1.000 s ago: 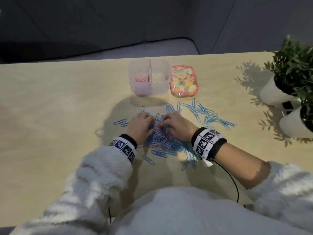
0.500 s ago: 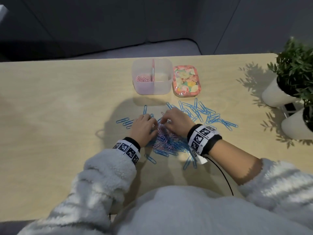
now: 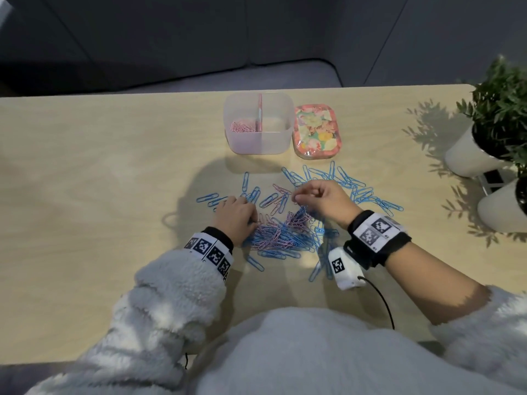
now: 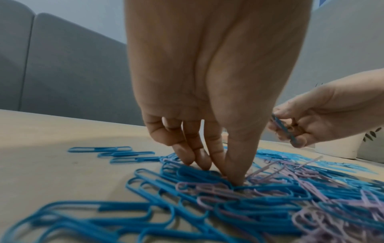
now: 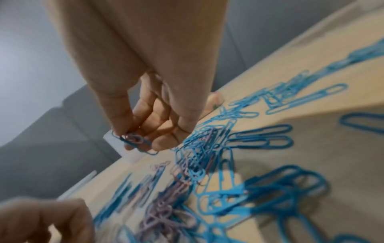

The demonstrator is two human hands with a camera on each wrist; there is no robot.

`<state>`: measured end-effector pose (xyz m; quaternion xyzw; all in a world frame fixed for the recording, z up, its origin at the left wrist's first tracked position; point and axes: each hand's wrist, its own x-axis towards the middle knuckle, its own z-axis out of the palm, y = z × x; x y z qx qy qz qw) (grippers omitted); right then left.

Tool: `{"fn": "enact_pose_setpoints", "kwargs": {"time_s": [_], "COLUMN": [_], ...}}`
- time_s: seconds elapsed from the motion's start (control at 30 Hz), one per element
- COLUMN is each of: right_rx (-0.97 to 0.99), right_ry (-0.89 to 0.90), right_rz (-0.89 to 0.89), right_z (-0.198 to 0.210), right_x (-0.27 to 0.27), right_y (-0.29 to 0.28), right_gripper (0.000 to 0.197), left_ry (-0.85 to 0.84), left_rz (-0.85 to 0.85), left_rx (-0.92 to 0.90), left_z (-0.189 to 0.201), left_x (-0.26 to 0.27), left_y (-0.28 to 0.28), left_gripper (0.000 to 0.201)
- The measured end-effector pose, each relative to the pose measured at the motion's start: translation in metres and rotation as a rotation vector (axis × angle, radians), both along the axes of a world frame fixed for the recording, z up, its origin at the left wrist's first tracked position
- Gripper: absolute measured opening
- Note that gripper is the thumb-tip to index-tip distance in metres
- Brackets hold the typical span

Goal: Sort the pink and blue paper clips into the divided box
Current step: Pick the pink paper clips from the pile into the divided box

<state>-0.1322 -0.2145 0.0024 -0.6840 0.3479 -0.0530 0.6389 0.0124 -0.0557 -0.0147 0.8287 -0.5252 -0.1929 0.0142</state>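
1. My right hand (image 3: 322, 201), lifted just above the clip pile (image 3: 285, 232), pinches a blue clip (image 5: 135, 144) with a pink clip (image 5: 133, 137).
2. My left hand (image 3: 236, 216) presses straight fingertips (image 4: 234, 177) into the pile's left side, gripping nothing.
3. The divided box (image 3: 282, 138) sits beyond the pile, pink clips (image 3: 242, 127) in its left compartment.

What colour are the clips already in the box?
Pink. The clips lie in the left compartment of the divided box; the head view shows them best.

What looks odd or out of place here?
The right hand pinches a pink clip tangled with a blue clip, so the colours come up together. The divided box holds pink clips on one side; the other side looks empty.
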Motion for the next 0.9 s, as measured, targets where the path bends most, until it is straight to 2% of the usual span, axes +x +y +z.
{"fn": "enact_pose_setpoints", "kwargs": {"time_s": [0.1, 0.23, 0.3, 0.4, 0.43, 0.5, 0.63, 0.7, 0.77, 0.83, 0.9], "right_rx": [0.295, 0.405, 0.319, -0.003, -0.042, 0.002, 0.168, 0.243, 0.248, 0.071, -0.236], "right_ry": [-0.082, -0.075, 0.001, 0.181, 0.192, 0.138, -0.005, -0.019, 0.001, 0.089, 0.215], "right_rz": [-0.175, -0.199, -0.137, 0.065, 0.092, 0.050, -0.130, -0.220, -0.285, -0.209, -0.022], "right_z": [0.004, 0.006, 0.006, 0.007, 0.007, 0.005, 0.004, 0.006, 0.007, 0.004, -0.004], "right_x": [-0.001, 0.002, 0.002, -0.001, -0.001, -0.001, 0.006, 0.012, 0.019, 0.028, 0.039], "right_y": [-0.009, -0.016, -0.016, -0.021, -0.023, -0.026, -0.028, -0.027, -0.025, -0.022, -0.021], "right_gripper": [0.018, 0.021, 0.021, 0.012, 0.009, 0.009, 0.009, 0.014, 0.018, 0.014, 0.010], "left_ry": [-0.043, -0.110, -0.110, -0.103, -0.091, -0.044, 0.161, 0.392, 0.709, 0.889, 0.857], "left_rz": [-0.003, 0.076, 0.070, 0.055, 0.060, 0.084, 0.171, 0.298, 0.459, 0.539, 0.497], "left_rx": [-0.014, 0.036, 0.071, 0.071, 0.063, 0.032, -0.121, -0.240, -0.302, -0.303, -0.272], "left_z": [0.002, 0.006, 0.005, 0.003, 0.003, 0.003, 0.006, 0.008, 0.011, 0.012, 0.010], "left_x": [-0.002, -0.006, -0.010, -0.015, -0.016, -0.015, -0.007, -0.001, 0.003, 0.006, 0.006], "left_y": [-0.006, -0.015, -0.020, -0.025, -0.026, -0.026, -0.023, -0.023, -0.025, -0.028, -0.031], "left_gripper": [0.020, 0.034, 0.031, 0.021, 0.020, 0.019, 0.012, 0.011, 0.015, 0.018, 0.014]}}
